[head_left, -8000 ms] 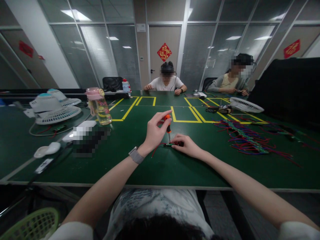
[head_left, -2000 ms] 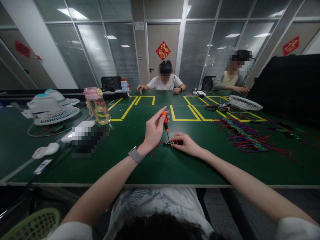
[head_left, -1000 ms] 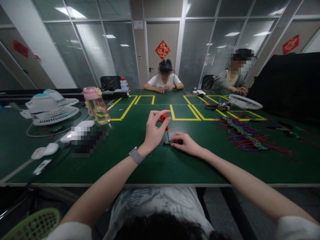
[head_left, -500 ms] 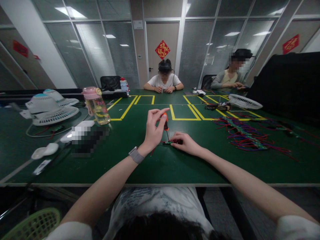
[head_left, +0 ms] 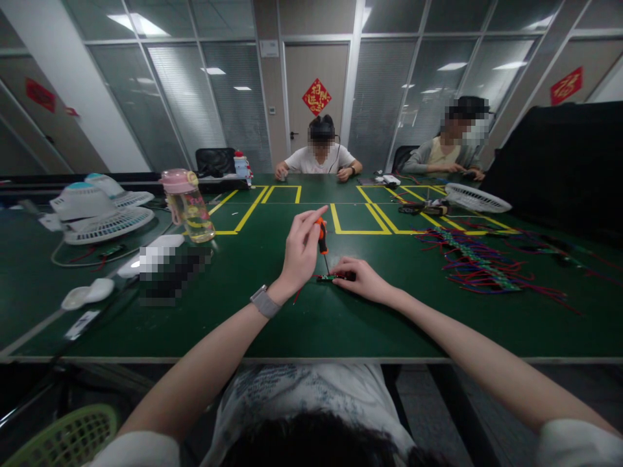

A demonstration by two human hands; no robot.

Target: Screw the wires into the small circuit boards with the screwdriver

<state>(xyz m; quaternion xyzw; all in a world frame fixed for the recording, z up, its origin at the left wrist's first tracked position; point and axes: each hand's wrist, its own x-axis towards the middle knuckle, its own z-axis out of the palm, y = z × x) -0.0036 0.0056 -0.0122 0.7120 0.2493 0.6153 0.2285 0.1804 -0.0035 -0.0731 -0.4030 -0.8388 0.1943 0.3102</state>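
Note:
An orange and black screwdriver stands nearly upright in my left hand, with the fingers and thumb closed round its handle. Its thin shaft reaches down to a small green circuit board lying on the green table. My right hand rests on the table and pinches the board's right end, where a dark part shows under the fingers. Red wires come off the board's left side. The screwdriver's tip is too small to make out clearly.
On the right lies a row of joined circuit boards with red and blue wires. Left of my hands stand a pink-lidded bottle and white fan parts. A white fan grille is further right. Two people sit across the table.
My left fingers have shifted a little on the screwdriver's handle. My right hand and the board stay put. Across the table, a person's hands have moved apart.

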